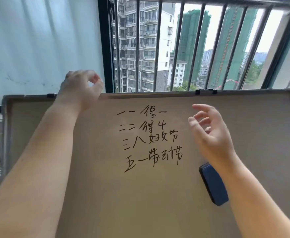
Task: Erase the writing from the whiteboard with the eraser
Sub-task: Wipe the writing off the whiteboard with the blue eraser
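Fingers [201, 115] spread loose on the right hand [211, 134], holding nothing; left hand [79, 90] curled at the whiteboard [97, 169] top edge. Eraser [213, 183] lower right, partly behind the right forearm. Writing [149, 138]: "二二得4". Barred window [183, 45] above.

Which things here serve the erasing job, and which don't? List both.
For the job:
- white rectangular whiteboard
- black handwritten writing
- blue rectangular felt eraser
- left hand
- right hand

Not part of it:
- dark metal window bars
- black clip
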A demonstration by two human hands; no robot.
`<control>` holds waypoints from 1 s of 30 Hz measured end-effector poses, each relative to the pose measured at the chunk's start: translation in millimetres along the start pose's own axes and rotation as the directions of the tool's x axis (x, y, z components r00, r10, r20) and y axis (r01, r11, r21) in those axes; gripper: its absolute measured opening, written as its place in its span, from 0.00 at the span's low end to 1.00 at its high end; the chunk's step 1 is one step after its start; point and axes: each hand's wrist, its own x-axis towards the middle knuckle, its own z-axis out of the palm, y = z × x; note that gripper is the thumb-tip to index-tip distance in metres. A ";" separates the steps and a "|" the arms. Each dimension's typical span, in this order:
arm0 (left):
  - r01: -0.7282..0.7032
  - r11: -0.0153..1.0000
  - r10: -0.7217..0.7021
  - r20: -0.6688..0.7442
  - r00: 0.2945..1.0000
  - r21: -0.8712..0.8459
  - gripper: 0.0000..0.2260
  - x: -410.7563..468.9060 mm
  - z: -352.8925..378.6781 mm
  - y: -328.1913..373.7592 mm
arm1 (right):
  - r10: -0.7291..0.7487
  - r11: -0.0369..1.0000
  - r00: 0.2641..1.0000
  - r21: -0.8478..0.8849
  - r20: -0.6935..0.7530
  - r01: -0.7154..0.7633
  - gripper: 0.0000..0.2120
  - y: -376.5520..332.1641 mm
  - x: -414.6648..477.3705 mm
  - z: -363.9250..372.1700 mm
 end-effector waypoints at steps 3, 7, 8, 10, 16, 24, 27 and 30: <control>0.094 0.981 -0.109 0.075 0.991 0.172 0.16 5.9 2.9 -4.6 | 0.053 0.992 0.999 -0.118 -0.009 -0.053 0.17 17.5 -14.1 -1.3; 0.070 0.918 -0.108 0.076 0.991 0.391 0.23 5.1 18.1 -8.7 | 0.119 0.950 0.993 -0.291 -0.005 -0.115 0.24 48.2 -37.9 -1.6; 0.084 0.914 -0.107 0.037 0.994 0.396 0.24 5.1 21.4 -8.7 | 0.138 0.941 0.990 -0.315 0.013 -0.126 0.25 55.0 -42.3 -2.0; 0.097 0.908 -0.089 -0.038 0.995 0.407 0.24 5.5 27.5 -8.1 | 0.165 0.932 0.985 -0.335 0.056 -0.137 0.27 65.2 -52.8 -1.9; 0.066 0.906 -0.014 -0.126 0.992 0.419 0.24 4.6 35.6 -20.0 | 0.162 0.919 0.984 -0.373 0.073 -0.124 0.30 77.3 -69.6 -8.9; 0.025 0.910 0.059 -0.190 0.980 0.415 0.22 1.9 41.3 -19.1 | 0.130 0.932 0.984 -0.325 -0.122 -0.163 0.24 89.8 -91.9 -6.1; 0.013 0.907 0.077 -0.197 0.977 0.421 0.23 1.0 41.5 -19.9 | 0.029 0.957 0.976 -0.276 -0.215 -0.089 0.25 80.3 -75.3 0.2; 0.009 0.902 0.081 -0.191 0.978 0.432 0.24 1.3 41.5 -22.0 | -0.072 0.964 0.946 -0.267 -0.315 -0.015 0.24 75.5 -53.1 3.0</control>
